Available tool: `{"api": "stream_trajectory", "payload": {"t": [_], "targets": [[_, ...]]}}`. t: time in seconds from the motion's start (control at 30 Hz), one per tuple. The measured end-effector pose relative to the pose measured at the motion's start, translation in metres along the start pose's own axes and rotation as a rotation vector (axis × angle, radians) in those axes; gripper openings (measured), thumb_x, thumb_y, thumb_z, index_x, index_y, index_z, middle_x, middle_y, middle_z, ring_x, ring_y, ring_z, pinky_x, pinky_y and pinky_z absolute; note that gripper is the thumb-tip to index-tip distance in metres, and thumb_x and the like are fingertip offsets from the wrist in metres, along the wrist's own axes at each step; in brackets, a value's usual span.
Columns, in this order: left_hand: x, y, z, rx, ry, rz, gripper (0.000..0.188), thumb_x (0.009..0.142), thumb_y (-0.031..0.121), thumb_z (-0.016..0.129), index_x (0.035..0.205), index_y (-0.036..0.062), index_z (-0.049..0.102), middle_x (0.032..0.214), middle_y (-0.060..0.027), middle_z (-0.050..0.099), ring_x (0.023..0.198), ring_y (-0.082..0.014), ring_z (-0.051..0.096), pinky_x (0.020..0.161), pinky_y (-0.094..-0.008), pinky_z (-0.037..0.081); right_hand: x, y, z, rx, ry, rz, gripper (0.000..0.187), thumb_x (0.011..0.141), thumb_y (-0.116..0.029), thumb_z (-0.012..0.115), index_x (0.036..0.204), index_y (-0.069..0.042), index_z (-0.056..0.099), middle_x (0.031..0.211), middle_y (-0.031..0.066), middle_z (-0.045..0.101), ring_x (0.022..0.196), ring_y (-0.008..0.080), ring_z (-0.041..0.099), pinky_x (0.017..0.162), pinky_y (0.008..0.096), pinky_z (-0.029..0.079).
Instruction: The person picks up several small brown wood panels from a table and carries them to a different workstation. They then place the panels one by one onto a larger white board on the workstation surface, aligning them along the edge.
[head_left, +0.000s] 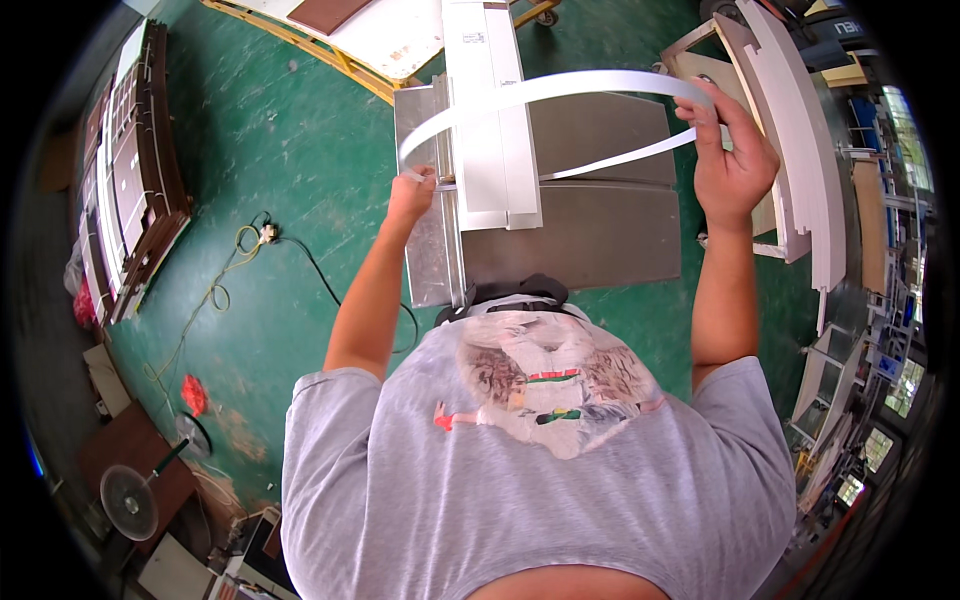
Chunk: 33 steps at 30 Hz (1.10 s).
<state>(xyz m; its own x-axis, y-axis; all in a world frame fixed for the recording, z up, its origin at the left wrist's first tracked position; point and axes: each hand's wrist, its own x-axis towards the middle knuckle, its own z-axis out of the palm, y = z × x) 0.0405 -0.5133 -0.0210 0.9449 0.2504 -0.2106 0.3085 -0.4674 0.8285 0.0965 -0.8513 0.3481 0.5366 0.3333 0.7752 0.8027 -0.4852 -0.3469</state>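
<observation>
A white flat strap (560, 88) arches in a loop over a long white carton-like stack (490, 130). Its lower run slants down to the stack's right side and seems to pass beneath it, with a short piece showing again on the left. My right hand (738, 165) is raised to the right of the stack, fingers closed around the strap. At the stack's left side, my left hand (411, 196) pinches the other end of the loop. Under the stack lies a grey metal work surface (600, 245) with a raised rail along its left part.
A yellow-framed cart (375, 40) stands at the far side. On the left sits a strapped stack of brown and white panels (135, 170). Cables (215, 285) and a fan (130, 503) are on the green floor's left side. Pale wooden frames (800, 150) stand at right.
</observation>
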Motion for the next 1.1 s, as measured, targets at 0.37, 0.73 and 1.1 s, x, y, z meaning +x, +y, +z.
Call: {"api": "stream_trajectory", "payload": {"t": [0.37,0.73,1.1], "targets": [[-0.008,0.034,-0.043,0.013,-0.072,-0.005,0.031,0.089,0.029,0.066,0.105,0.003,0.073,0.09,-0.0166,0.074,0.084,-0.0314,0.072,0.078,-0.0384,0.055,-0.048,0.019,0.091,0.006,-0.448,-0.072,0.016,0.084,-0.007,0.075,0.098,-0.002,0.07,0.085,0.0105,0.07,0.073,0.0269,0.068,0.063,0.0331,0.054],[-0.011,0.078,-0.064,-0.384,-0.264,0.094,0.017,0.09,0.013,0.074,0.096,-0.0025,0.068,0.084,-0.0023,0.069,0.077,-0.01,0.059,0.073,-0.0265,0.049,-0.123,0.041,0.151,-0.002,-0.494,-0.191,0.026,0.084,-0.014,0.069,0.109,-0.008,0.069,0.109,0.008,0.067,0.105,0.0273,0.064,0.095,0.0416,0.052],[-0.006,0.091,0.009,0.154,-0.352,0.351,0.035,0.08,0.012,0.073,0.115,0.0075,0.071,0.113,-0.0123,0.071,0.11,-0.0323,0.062,0.098,-0.04,0.05,-0.214,0.059,0.269,0.405,-1.552,-0.534,0.075,0.094,-0.042,0.056,0.155,-0.007,0.031,0.161,0.0103,0.032,0.15,0.0269,0.028,0.125,0.0463,0.019]]}}
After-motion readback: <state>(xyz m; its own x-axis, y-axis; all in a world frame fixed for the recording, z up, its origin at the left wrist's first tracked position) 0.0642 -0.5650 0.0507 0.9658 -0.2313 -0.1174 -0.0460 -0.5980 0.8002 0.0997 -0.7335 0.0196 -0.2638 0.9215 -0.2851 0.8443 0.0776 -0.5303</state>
